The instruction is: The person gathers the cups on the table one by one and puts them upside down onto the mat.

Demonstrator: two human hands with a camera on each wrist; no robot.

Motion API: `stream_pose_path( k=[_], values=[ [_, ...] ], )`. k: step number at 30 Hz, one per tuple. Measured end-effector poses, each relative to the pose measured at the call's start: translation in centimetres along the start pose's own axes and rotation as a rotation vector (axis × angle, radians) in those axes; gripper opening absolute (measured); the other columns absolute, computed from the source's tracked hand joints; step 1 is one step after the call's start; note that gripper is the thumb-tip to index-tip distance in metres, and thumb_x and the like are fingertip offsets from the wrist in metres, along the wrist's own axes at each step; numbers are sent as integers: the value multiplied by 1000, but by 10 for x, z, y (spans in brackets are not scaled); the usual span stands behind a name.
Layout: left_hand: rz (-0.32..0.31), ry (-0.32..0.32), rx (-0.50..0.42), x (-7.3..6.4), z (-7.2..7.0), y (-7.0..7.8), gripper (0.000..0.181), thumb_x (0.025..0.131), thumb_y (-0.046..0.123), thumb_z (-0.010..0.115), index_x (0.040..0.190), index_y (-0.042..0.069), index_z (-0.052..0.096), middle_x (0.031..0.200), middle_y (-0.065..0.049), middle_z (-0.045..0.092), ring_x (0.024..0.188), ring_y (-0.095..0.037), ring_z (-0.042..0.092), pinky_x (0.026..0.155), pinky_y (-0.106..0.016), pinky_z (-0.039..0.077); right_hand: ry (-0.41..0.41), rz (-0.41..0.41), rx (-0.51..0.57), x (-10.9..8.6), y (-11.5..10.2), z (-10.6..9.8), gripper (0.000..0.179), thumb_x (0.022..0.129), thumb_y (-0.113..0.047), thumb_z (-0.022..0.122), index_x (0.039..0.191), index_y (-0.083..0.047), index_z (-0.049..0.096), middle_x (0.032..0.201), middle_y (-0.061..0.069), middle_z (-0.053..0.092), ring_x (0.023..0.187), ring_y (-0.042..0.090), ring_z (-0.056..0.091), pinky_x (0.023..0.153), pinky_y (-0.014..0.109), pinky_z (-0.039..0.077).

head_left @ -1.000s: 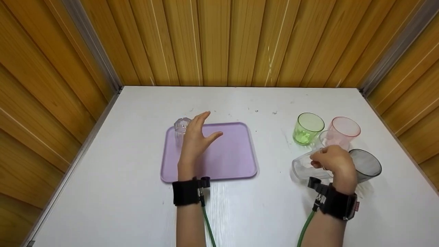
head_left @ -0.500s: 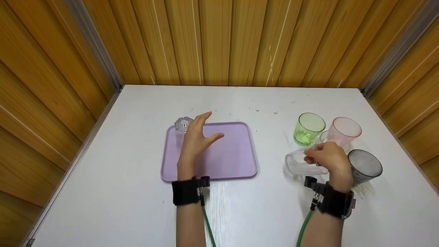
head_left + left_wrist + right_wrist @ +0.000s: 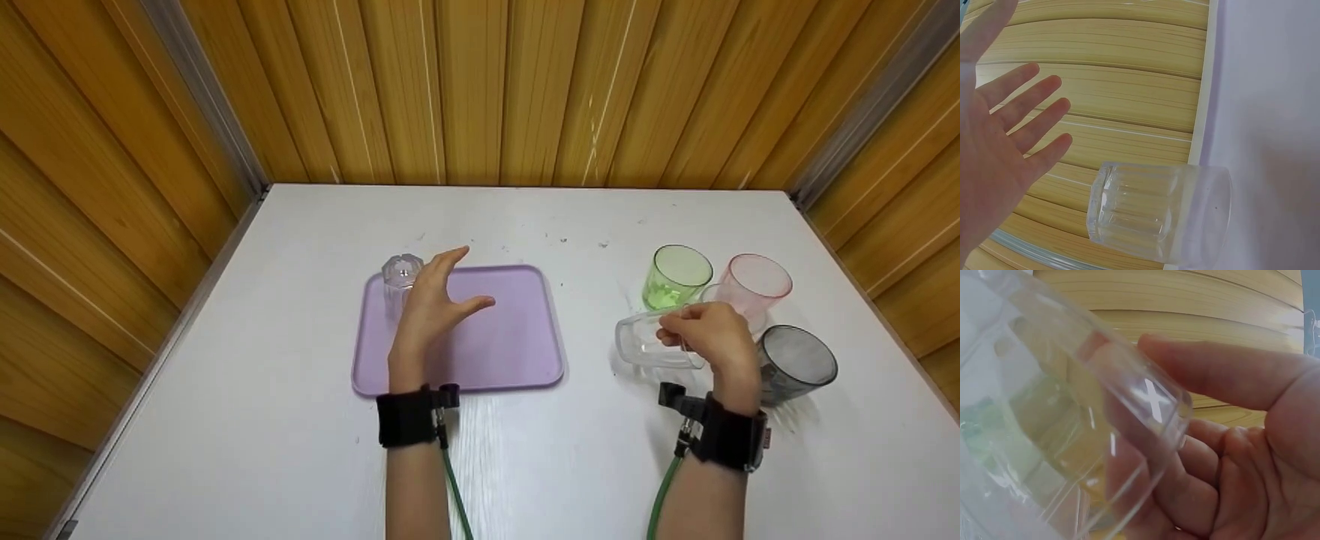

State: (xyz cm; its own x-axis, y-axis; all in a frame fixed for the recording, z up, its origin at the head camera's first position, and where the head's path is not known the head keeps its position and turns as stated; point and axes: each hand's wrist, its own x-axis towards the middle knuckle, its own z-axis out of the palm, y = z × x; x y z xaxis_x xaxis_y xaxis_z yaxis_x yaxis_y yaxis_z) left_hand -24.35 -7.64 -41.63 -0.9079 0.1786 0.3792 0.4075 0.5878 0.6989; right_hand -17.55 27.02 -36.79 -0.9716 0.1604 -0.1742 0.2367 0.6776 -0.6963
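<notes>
- Currently, the white desk (image 3: 262, 337) carries everything, with the panelled wall (image 3: 480, 90) along its far side.
- The purple tray (image 3: 510, 330) lies left of the desk's middle.
- The right hand (image 3: 716, 330) holds the clear glass (image 3: 652, 341) in a narrow pinch by its right-hand end. That glass is tipped well over on its side; whether it touches the desk I cannot tell. Over the last second it has shifted left and a little farther off, so it now sits in the gap between the tray and the coloured glasses. For the work, I judge, it is out of the cluster but not on the tray.
- The left hand (image 3: 431, 307) is spread wide and holds nothing, with its place hardly changed.
- The grey glass (image 3: 799, 360) stands at the right, just beside the right hand.
- The pink glass (image 3: 754, 289) and the green glass (image 3: 675, 277) are on the far right. Another clear rim (image 3: 711, 294) shows between them, mostly hidden.
- The faceted glass (image 3: 396, 289) stands mouth down at the tray's far left corner, apart from the left fingers.
</notes>
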Motion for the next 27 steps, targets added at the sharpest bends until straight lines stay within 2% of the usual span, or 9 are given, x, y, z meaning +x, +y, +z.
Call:
stream_pose_path(
  k=[11, 17, 27],
  values=[
    [12, -30, -22, -1, 1, 0, 83, 64, 43, 78, 134, 14, 44, 134, 0, 47, 126, -18, 40, 107, -31, 31, -23, -11, 139, 4, -2, 6, 33, 87, -21, 56, 103, 7, 61, 68, -12, 67, 63, 0, 58, 59, 19, 44],
    [30, -34, -25, -1, 2, 0, 84, 63, 43, 79, 134, 13, 44, 134, -1, 47, 126, -17, 40, 107, -30, 30, -25, -48, 220, 6, -2, 10, 32, 88, -16, 55, 105, 12, 58, 69, -10, 67, 64, -1, 61, 60, 17, 48],
    [25, -49, -28, -1, 2, 0, 85, 63, 44, 78, 135, 15, 44, 135, 1, 47, 127, -17, 39, 107, -30, 30, -32, -68, 244, 9, -3, 13, 34, 89, -16, 55, 107, 13, 56, 70, -10, 67, 66, -1, 62, 61, 17, 48]
  ],
)
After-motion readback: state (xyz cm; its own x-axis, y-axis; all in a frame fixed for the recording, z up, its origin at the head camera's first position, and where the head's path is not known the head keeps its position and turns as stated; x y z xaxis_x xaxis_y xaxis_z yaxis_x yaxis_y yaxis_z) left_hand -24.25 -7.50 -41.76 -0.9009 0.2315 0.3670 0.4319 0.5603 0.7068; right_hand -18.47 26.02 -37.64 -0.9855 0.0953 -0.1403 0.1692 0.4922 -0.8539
